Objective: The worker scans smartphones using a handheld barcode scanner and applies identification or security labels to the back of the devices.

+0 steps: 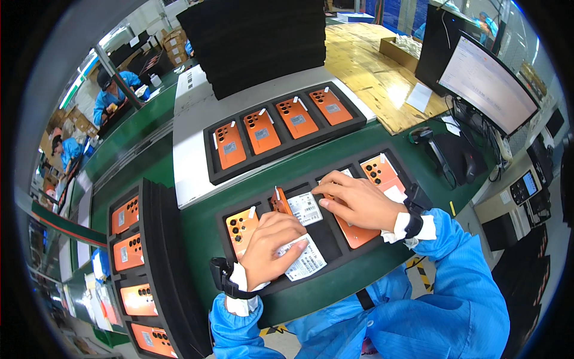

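Note:
A black foam tray holding several orange phones lies before me on the green bench. My left hand is closed at an orange phone that stands tilted up out of the tray; its lower part is hidden by my fingers. Under my left thumb is a white printed label sheet. A second white label sheet is beside the tilted phone, with the bent thumb and index finger of my right hand at its right edge. Below my right palm lies another orange phone, partly covered.
Another foam tray of orange phones rests beyond, before a tall black foam stack. More trayed phones are stacked at left. At right are a barcode scanner, monitor and label printer. Other people work far left.

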`<action>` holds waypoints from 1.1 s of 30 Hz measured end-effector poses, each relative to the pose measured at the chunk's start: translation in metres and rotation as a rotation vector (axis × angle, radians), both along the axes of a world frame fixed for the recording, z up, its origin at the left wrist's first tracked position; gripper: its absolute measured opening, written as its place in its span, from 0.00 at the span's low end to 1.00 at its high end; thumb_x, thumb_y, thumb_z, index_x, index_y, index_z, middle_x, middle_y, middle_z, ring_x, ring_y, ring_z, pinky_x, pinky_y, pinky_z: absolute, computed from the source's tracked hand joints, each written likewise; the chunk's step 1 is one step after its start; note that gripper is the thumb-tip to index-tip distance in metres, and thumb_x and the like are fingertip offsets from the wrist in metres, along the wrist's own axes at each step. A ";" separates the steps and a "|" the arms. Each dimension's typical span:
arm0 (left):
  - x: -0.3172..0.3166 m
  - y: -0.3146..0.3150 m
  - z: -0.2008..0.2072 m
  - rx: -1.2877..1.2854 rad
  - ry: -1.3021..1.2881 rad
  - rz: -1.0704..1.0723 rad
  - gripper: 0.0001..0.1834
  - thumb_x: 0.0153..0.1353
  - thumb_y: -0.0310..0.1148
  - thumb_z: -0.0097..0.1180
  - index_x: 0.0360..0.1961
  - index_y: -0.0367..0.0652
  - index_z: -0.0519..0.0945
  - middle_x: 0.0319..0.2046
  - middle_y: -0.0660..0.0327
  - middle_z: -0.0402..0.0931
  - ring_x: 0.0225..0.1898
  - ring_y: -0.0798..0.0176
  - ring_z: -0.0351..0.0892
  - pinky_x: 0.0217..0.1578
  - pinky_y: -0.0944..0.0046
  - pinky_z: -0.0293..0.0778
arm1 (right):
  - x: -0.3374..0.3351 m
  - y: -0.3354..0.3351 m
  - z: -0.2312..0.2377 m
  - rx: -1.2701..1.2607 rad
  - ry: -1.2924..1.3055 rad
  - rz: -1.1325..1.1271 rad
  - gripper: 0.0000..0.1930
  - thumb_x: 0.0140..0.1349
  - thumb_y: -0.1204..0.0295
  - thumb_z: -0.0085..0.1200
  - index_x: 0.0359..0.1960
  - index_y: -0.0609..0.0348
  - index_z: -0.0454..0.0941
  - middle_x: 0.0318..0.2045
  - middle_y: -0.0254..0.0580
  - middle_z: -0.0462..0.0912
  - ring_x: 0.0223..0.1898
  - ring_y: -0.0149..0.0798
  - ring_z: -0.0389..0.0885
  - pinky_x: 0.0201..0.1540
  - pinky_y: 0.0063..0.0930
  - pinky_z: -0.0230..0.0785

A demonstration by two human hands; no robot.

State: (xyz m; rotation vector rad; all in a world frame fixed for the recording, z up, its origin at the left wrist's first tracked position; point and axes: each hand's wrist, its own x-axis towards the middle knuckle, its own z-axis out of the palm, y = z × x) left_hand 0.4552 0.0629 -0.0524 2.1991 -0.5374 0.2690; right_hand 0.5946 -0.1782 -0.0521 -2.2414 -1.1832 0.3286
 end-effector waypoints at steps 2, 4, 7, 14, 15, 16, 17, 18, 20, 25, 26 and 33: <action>0.000 0.001 -0.001 -0.007 0.016 -0.023 0.09 0.65 0.31 0.65 0.37 0.34 0.86 0.41 0.56 0.87 0.52 0.51 0.84 0.61 0.50 0.70 | -0.007 0.005 -0.006 0.022 -0.154 0.116 0.22 0.76 0.62 0.54 0.66 0.61 0.77 0.64 0.52 0.79 0.58 0.51 0.84 0.65 0.49 0.71; 0.001 0.001 -0.001 -0.010 0.002 -0.028 0.09 0.65 0.31 0.65 0.37 0.34 0.86 0.41 0.56 0.87 0.52 0.51 0.84 0.61 0.50 0.70 | -0.015 0.015 -0.017 0.087 -0.306 0.306 0.22 0.76 0.64 0.55 0.65 0.65 0.76 0.65 0.53 0.78 0.67 0.53 0.76 0.72 0.54 0.63; 0.000 0.000 0.001 -0.043 0.009 -0.024 0.08 0.65 0.30 0.64 0.36 0.33 0.86 0.42 0.54 0.87 0.52 0.50 0.84 0.60 0.50 0.71 | -0.015 0.033 -0.021 -0.073 -0.353 0.320 0.24 0.76 0.65 0.54 0.68 0.66 0.73 0.66 0.55 0.76 0.69 0.56 0.73 0.77 0.56 0.56; -0.014 0.011 -0.001 -0.275 0.158 0.132 0.08 0.67 0.28 0.65 0.37 0.31 0.86 0.39 0.52 0.86 0.43 0.53 0.84 0.49 0.56 0.77 | -0.028 0.017 0.027 0.216 0.183 0.219 0.24 0.77 0.58 0.55 0.64 0.63 0.71 0.56 0.57 0.82 0.55 0.60 0.84 0.59 0.48 0.76; -0.014 0.014 -0.001 -0.287 0.222 0.131 0.08 0.67 0.28 0.67 0.37 0.32 0.85 0.38 0.52 0.85 0.42 0.55 0.84 0.46 0.57 0.77 | -0.035 0.022 0.029 0.229 0.365 0.307 0.25 0.75 0.58 0.58 0.64 0.62 0.71 0.55 0.57 0.82 0.52 0.59 0.86 0.56 0.47 0.78; -0.015 0.017 -0.002 -0.284 0.228 0.137 0.08 0.67 0.28 0.67 0.37 0.32 0.85 0.38 0.52 0.85 0.42 0.55 0.84 0.46 0.57 0.77 | -0.037 0.030 0.029 0.218 0.392 0.362 0.25 0.72 0.62 0.63 0.65 0.59 0.71 0.52 0.54 0.84 0.51 0.55 0.88 0.52 0.45 0.81; -0.016 0.021 -0.002 -0.308 0.302 0.119 0.08 0.67 0.28 0.68 0.38 0.32 0.85 0.38 0.53 0.85 0.41 0.57 0.84 0.45 0.59 0.77 | -0.036 0.034 0.031 0.200 0.383 0.349 0.25 0.72 0.62 0.63 0.65 0.59 0.71 0.52 0.54 0.84 0.51 0.55 0.88 0.52 0.45 0.81; -0.017 0.026 -0.003 -0.342 0.379 0.087 0.08 0.67 0.29 0.69 0.38 0.32 0.86 0.37 0.54 0.85 0.41 0.60 0.84 0.44 0.60 0.76 | -0.033 0.039 0.031 0.163 0.392 0.370 0.25 0.72 0.65 0.64 0.65 0.59 0.72 0.52 0.51 0.83 0.52 0.48 0.88 0.52 0.41 0.81; -0.020 0.040 -0.006 -0.466 0.254 0.205 0.10 0.71 0.32 0.64 0.41 0.33 0.85 0.38 0.55 0.85 0.42 0.64 0.83 0.48 0.62 0.75 | -0.026 0.048 0.028 0.247 0.489 0.362 0.22 0.72 0.71 0.64 0.64 0.59 0.74 0.53 0.44 0.82 0.52 0.38 0.87 0.51 0.33 0.80; -0.024 0.079 -0.029 -0.672 0.176 0.614 0.14 0.78 0.31 0.52 0.43 0.31 0.86 0.46 0.56 0.86 0.50 0.64 0.82 0.58 0.63 0.72 | -0.001 0.044 0.018 0.202 0.796 0.046 0.15 0.70 0.78 0.63 0.55 0.59 0.75 0.53 0.42 0.82 0.49 0.27 0.86 0.47 0.24 0.79; -0.023 0.083 -0.037 -0.558 0.178 0.692 0.12 0.77 0.27 0.51 0.47 0.31 0.85 0.47 0.57 0.87 0.51 0.64 0.82 0.59 0.65 0.72 | 0.001 0.048 0.012 0.227 0.842 0.045 0.13 0.70 0.80 0.63 0.52 0.60 0.76 0.52 0.40 0.82 0.47 0.26 0.86 0.47 0.23 0.79; -0.024 0.084 -0.069 -0.488 0.122 0.716 0.15 0.76 0.22 0.46 0.53 0.32 0.85 0.52 0.52 0.86 0.60 0.59 0.82 0.65 0.62 0.71 | 0.008 0.050 -0.013 0.245 0.819 0.156 0.11 0.70 0.83 0.62 0.52 0.65 0.83 0.49 0.39 0.85 0.45 0.30 0.88 0.48 0.24 0.82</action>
